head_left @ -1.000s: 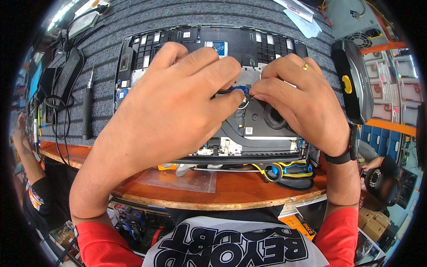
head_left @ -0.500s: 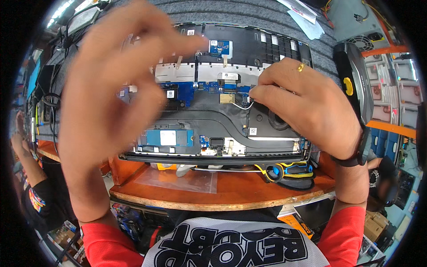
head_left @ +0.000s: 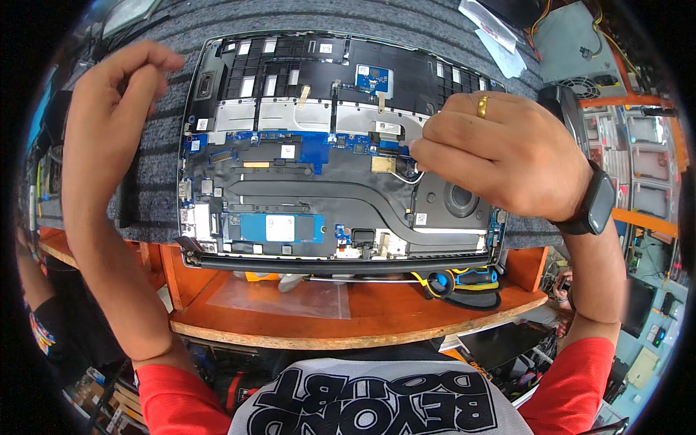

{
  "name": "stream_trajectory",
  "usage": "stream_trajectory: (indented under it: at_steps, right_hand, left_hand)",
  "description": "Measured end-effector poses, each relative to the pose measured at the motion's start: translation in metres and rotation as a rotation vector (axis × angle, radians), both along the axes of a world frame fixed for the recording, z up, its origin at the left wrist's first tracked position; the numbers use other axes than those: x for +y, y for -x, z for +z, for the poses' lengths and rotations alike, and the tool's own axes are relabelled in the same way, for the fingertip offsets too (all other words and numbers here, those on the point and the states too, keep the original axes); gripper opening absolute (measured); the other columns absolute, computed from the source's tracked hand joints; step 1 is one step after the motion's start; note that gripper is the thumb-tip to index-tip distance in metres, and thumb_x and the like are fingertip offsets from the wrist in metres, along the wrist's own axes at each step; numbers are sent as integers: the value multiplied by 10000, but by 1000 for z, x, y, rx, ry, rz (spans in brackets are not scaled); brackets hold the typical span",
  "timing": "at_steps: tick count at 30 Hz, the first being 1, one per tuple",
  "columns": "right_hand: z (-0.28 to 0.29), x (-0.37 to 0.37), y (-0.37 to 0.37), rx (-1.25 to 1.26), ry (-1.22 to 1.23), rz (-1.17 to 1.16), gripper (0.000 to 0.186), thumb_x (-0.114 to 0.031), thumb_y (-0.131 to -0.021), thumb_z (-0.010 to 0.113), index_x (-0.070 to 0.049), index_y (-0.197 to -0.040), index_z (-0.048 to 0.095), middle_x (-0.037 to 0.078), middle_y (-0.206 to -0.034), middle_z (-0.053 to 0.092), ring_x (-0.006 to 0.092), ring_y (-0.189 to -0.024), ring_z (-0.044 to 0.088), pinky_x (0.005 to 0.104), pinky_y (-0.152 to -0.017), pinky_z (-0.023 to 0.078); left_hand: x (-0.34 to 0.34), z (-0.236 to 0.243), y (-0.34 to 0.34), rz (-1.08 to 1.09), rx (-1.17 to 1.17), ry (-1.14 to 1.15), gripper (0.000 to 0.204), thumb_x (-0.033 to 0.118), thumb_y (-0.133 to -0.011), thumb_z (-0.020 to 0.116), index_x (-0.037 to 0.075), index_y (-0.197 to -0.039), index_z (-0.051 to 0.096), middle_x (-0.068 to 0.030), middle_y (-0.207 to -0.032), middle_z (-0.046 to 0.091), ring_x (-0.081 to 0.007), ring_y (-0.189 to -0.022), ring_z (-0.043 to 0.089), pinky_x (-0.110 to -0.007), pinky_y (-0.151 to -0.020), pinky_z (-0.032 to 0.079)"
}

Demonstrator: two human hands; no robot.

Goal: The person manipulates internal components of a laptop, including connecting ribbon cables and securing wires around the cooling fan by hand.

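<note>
An opened laptop point(head_left: 290, 196) lies on the grey ridged mat, its inner parts facing up. Over its right part, my right hand point(head_left: 500, 148) is closed in a pinch beside the blue circuit board point(head_left: 313, 151). The fingertips hide what they hold, if anything. A thin white cable point(head_left: 406, 179) curves from a tan pad point(head_left: 383, 165) to just below those fingertips. The round fan point(head_left: 461, 201) sits under the same hand. Off the laptop's far left corner, my left hand point(head_left: 116, 109) is raised, fingers loosely curved and index finger stretched out, with nothing visible in it.
Below the laptop, an orange wooden shelf point(head_left: 254, 328) holds a clear plastic bag point(head_left: 312, 299) and yellow-and-blue handled tools point(head_left: 464, 281). A metal power supply unit point(head_left: 576, 54) and papers point(head_left: 496, 40) lie at the far right. Other people are partly visible at both sides.
My left hand has moved left and away from over the laptop, uncovering its left half. My right hand stays pinched at nearly the same spot.
</note>
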State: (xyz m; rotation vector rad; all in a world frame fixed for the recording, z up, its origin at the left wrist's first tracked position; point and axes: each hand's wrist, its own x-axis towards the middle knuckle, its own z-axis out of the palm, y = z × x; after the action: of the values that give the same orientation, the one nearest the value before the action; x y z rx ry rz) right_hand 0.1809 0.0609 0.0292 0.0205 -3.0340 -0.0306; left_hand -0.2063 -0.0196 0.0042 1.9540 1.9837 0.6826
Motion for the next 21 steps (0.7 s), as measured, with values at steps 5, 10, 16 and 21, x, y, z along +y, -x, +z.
stream_trajectory:
  at_steps: [5, 10, 16, 21]
  right_hand:
    - [-2, 9, 0, 64, -15, 91, 354, -99, -786, 837, 17, -1112, 763, 97, -993, 730, 277, -867, 747, 371, -733, 620]
    - [-18, 15, -6, 151, -51, 144, 293, -145, -794, 738, -10, -1052, 713, 94, -1032, 701, 259, -921, 728, 366, -752, 601]
    - [-19, 16, -9, 145, -53, 169, 315, -137, -796, 748, 2, -1079, 728, 116, -1063, 722, 280, -957, 744, 380, -807, 626]
    - [-22, 20, -8, 173, -68, 197, 316, -131, -799, 762, 8, -1082, 741, 123, -1057, 736, 282, -937, 746, 376, -806, 629]
  left_hand:
    - [-16, 5, -4, 3, -10, 189, 209, 75, -1011, 527, -34, -978, 702, -6, -758, 580, -81, -668, 500, -277, -608, 402]
    - [-14, -3, -14, -102, 42, 143, 178, 85, -955, 555, -61, -911, 647, -61, -656, 514, -109, -602, 472, -339, -567, 358]
    - [-11, -3, -10, -135, 95, 144, 147, 78, -936, 538, -47, -898, 606, -43, -665, 531, -100, -607, 501, -321, -562, 365]
    - [-13, -4, -18, -103, 47, 81, 235, 104, -973, 581, -101, -866, 620, -138, -618, 468, -166, -556, 452, -386, -563, 358]
